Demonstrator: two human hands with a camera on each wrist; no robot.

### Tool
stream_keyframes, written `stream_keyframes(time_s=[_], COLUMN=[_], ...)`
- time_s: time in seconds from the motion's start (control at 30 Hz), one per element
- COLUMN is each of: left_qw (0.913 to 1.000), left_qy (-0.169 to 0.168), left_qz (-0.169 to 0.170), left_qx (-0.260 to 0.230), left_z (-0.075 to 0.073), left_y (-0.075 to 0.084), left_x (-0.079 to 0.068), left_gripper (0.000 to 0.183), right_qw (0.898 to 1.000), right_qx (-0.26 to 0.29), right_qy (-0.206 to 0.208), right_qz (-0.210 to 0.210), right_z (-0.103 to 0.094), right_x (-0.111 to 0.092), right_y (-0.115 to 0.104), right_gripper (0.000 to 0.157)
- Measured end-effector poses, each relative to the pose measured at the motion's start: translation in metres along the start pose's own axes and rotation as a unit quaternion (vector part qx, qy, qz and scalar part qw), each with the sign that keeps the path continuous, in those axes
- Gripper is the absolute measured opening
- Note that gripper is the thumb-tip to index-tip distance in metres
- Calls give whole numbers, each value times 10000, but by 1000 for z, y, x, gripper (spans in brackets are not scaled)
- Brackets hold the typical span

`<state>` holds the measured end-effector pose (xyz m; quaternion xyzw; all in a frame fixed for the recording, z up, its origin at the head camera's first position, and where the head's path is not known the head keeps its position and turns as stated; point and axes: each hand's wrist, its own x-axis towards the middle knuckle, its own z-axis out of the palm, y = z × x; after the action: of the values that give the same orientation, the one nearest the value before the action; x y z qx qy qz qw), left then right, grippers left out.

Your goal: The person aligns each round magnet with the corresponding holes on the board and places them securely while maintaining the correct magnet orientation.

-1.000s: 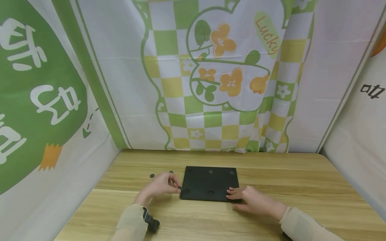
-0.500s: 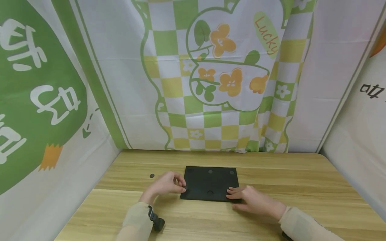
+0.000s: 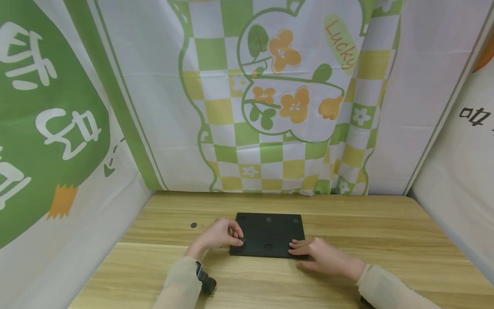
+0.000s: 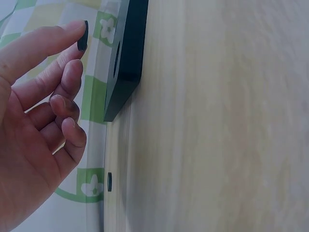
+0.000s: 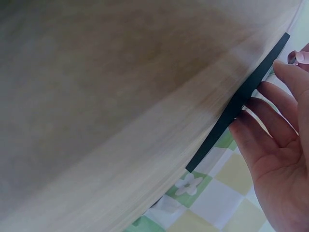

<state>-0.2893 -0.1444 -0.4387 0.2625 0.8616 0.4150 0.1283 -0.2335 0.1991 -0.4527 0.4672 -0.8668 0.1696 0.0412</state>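
Note:
A flat black rectangular board [image 3: 283, 234] lies on the wooden table, with round hollows in its top. Two hollows at its back hold grey discs [image 3: 268, 219]; the front middle hollow [image 3: 268, 247] looks darker. My left hand [image 3: 217, 235] is over the board's left side, pinching a small thin black disc [image 4: 83, 36] between thumb and index finger, the disc held up on edge above the surface. My right hand [image 3: 324, 256] rests on the board's front right corner, its fingers extended over the top and the thumb by the front edge.
A loose dark disc [image 3: 194, 225] lies on the table [image 3: 347, 219] left of the board. Another shows as a sliver just behind my left hand. Printed curtains [image 3: 270, 150] hang at the back and both sides of the table.
My left hand has moved right with the pinched disc, from beside the board's left edge to over its left side. The right hand and the board have stayed in place.

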Motion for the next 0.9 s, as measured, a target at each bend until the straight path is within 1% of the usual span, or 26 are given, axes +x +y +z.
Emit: stream_keyframes(time_s=[0.33, 0.63, 0.9], left_qw=[9999, 9998, 9998], left_qy=[-73, -118, -184], left_qz=[92, 139, 8], left_qx=[-116, -100, -96], left_z=[6, 11, 16], left_y=[0, 1, 4], left_x=[7, 12, 18], left_gripper=[13, 14, 14], right_qw=[9999, 9999, 9999], right_qx=[73, 56, 89], right_qy=[-64, -60, -72], right_qz=[91, 58, 57], right_z=[0, 1, 0], right_x=[0, 0, 0], right_y=[0, 1, 1], right_gripper=[37, 37, 37])
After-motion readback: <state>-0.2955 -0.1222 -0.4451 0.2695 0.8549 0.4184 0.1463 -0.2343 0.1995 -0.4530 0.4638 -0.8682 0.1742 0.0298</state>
